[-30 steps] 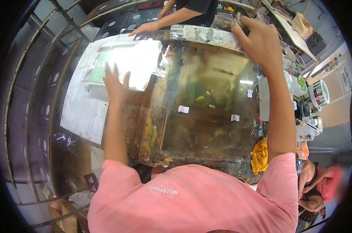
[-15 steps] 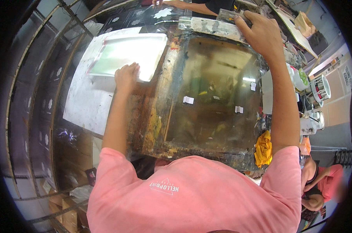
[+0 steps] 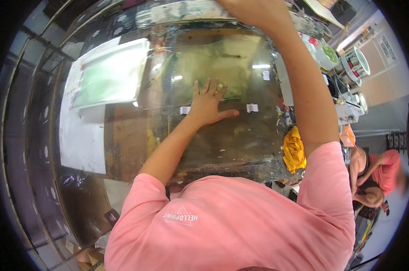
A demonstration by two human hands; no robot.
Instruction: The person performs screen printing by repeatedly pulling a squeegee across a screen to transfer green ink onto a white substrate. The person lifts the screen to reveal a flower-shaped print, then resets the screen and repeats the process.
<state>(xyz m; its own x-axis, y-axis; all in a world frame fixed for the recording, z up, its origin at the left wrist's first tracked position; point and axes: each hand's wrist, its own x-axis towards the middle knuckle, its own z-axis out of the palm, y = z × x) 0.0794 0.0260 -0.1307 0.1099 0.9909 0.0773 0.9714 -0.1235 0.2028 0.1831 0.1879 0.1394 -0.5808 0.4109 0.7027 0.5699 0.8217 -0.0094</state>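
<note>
A large screen frame [image 3: 231, 167] with a dark, stained border and a see-through mesh lies in front of me. My left hand [image 3: 208, 105] rests flat on the middle of the mesh with its fingers spread. My right hand [image 3: 254, 11] reaches to the frame's far edge at the top of the view and grips it; its fingers are partly cut off. A green sheet [image 3: 213, 72] shows through the mesh under my left hand. Two small white tape pieces [image 3: 252, 107] sit on the mesh on either side of that hand.
A white board with a pale green sheet [image 3: 109, 77] lies to the left on the brown table [image 3: 127, 140]. A yellow rag [image 3: 294, 149] hangs at the frame's right side. Cans and tubs [image 3: 349, 67] crowd the right. Another person in pink [image 3: 378, 174] sits at the lower right.
My left hand has moved from the frame's left edge onto the middle of the mesh. The frame now lies lower and nearer, over the green sheet. My right hand stays on the far edge.
</note>
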